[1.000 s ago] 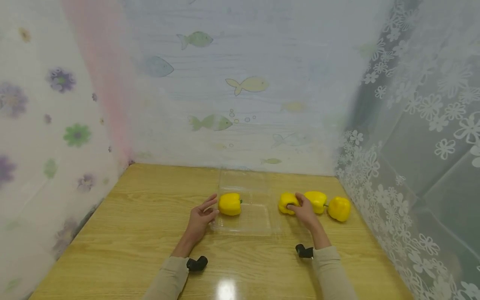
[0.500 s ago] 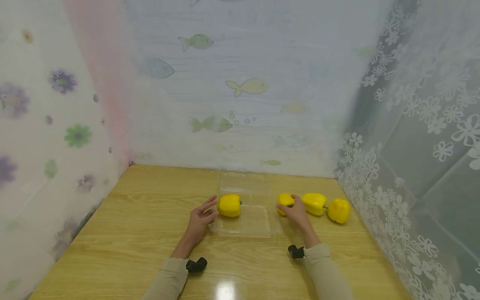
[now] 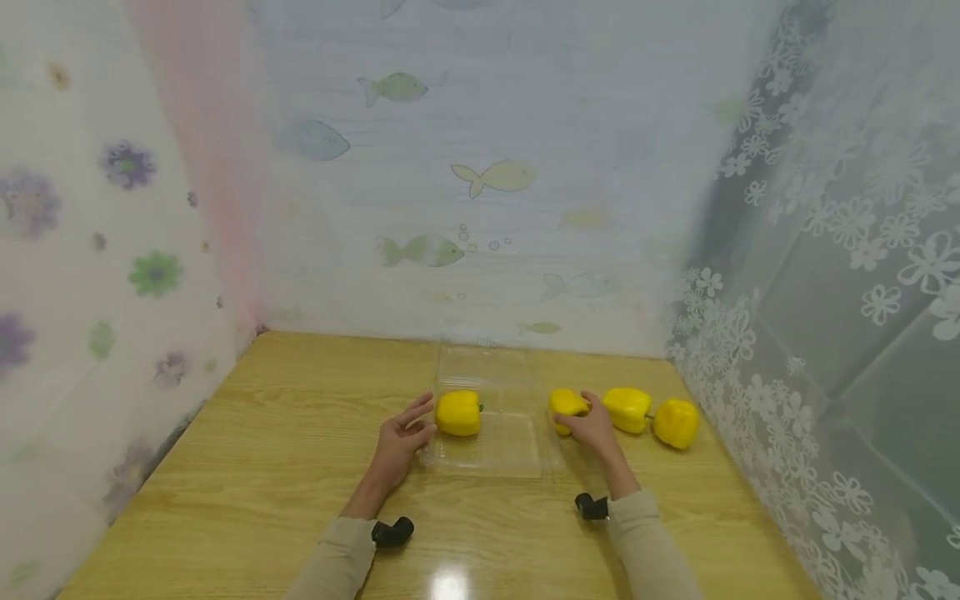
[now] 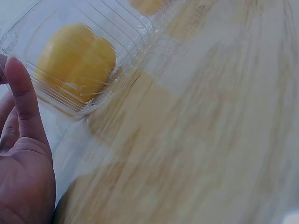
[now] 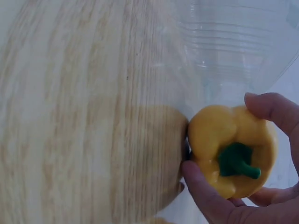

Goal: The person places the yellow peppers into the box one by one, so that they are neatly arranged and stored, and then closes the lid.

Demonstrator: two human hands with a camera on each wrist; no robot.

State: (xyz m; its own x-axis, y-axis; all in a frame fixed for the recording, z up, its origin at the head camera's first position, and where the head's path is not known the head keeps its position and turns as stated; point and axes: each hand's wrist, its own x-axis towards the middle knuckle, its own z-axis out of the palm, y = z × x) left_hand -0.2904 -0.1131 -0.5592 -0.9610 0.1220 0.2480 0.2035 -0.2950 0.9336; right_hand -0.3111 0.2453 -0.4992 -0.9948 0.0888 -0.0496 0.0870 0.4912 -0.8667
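In the right wrist view a yellow bell pepper (image 5: 210, 130) with a green stem is gripped between the thumb and fingers of my right hand (image 3: 596, 429); it is at the table surface just right of the clear plastic container (image 3: 487, 454). My left hand (image 3: 397, 450) is at the container's left side, its fairly straight fingers touching the clear wall. Inside the container's left part lies another yellow bell pepper (image 3: 457, 413), stem to the right. The container's hinged lid (image 3: 483, 362) lies folded back toward the wall.
Two more yellow bell peppers, one lying on its side (image 3: 627, 409) and one farther right (image 3: 676, 423), are on the wooden table (image 3: 300, 517) beyond my right hand. Curtains printed with fish (image 3: 495, 176) and flowers surround the table.
My right hand has shifted left with the bell pepper it grips, away from the two on the right. My left hand has stayed at the container.
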